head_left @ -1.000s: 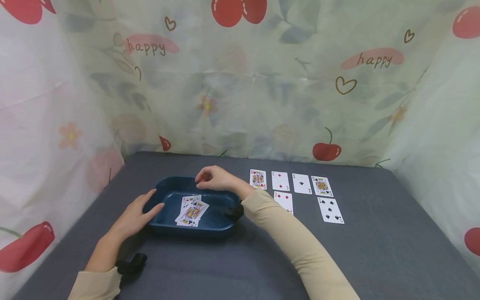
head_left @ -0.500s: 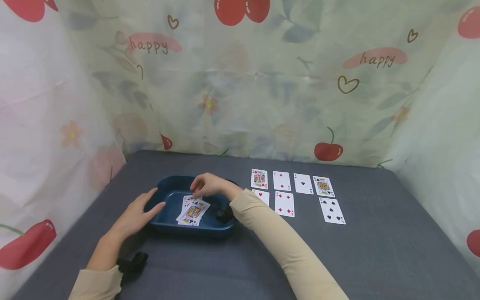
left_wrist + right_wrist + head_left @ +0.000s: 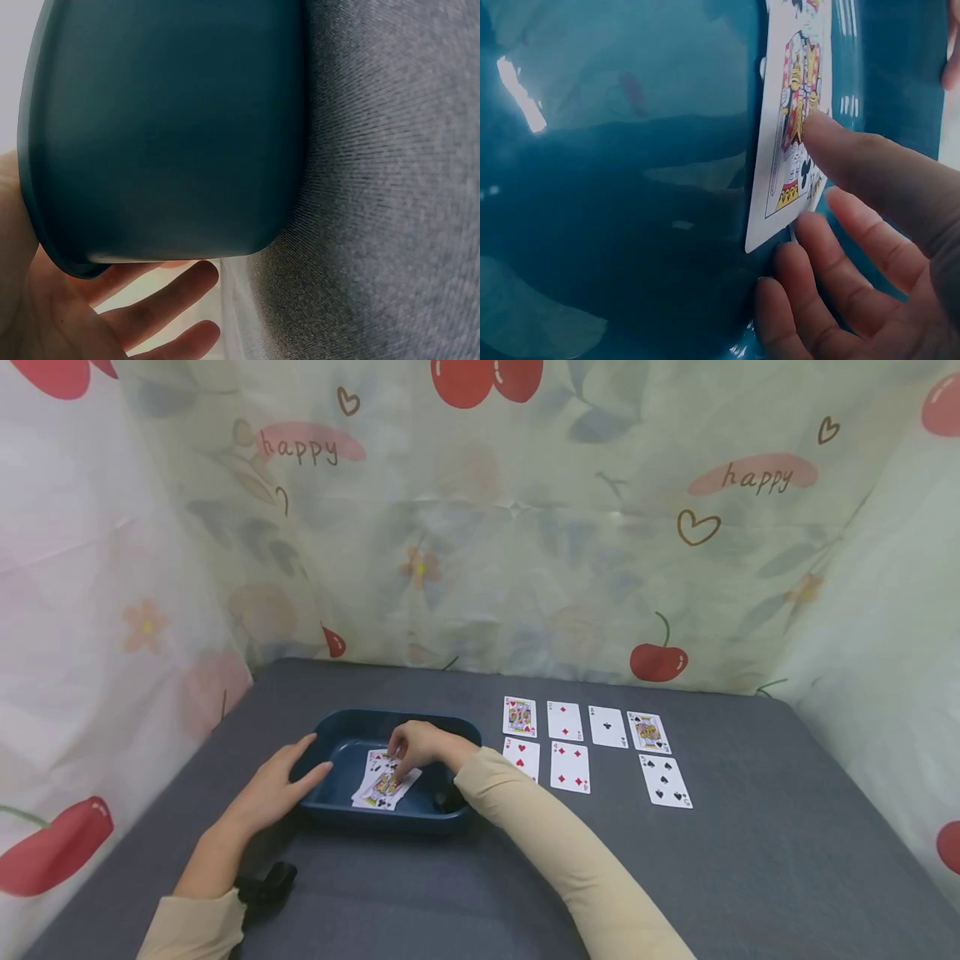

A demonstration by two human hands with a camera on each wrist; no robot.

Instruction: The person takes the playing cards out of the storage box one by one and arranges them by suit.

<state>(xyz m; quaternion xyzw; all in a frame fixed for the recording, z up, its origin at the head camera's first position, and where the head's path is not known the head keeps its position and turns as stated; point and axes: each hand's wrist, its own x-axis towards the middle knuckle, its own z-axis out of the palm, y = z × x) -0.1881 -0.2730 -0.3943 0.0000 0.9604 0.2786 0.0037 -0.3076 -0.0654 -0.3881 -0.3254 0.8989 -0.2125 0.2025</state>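
A dark blue tray (image 3: 375,817) stands on the grey cloth, with a few overlapping playing cards inside; the king of clubs (image 3: 799,142) lies uppermost. My right hand (image 3: 422,747) reaches into the tray and pinches the king of clubs near one end. In the right wrist view its thumb lies on the card's face, with the curled fingers at the edge and partly underneath. My left hand (image 3: 272,787) rests at the tray's left side, thumb over the rim. Its fingers (image 3: 161,304) extend loosely along the outside of the wall in the left wrist view.
Right of the tray, face-up cards lie in two rows, including a king of hearts (image 3: 520,717), a king of spades (image 3: 649,732), a four of diamonds (image 3: 570,767) and a five of spades (image 3: 665,782). A patterned curtain (image 3: 510,527) encloses the back and sides.
My right hand has come down from above the tray's back part onto the cards and now pinches the king of clubs. My left hand stays at the tray's side.
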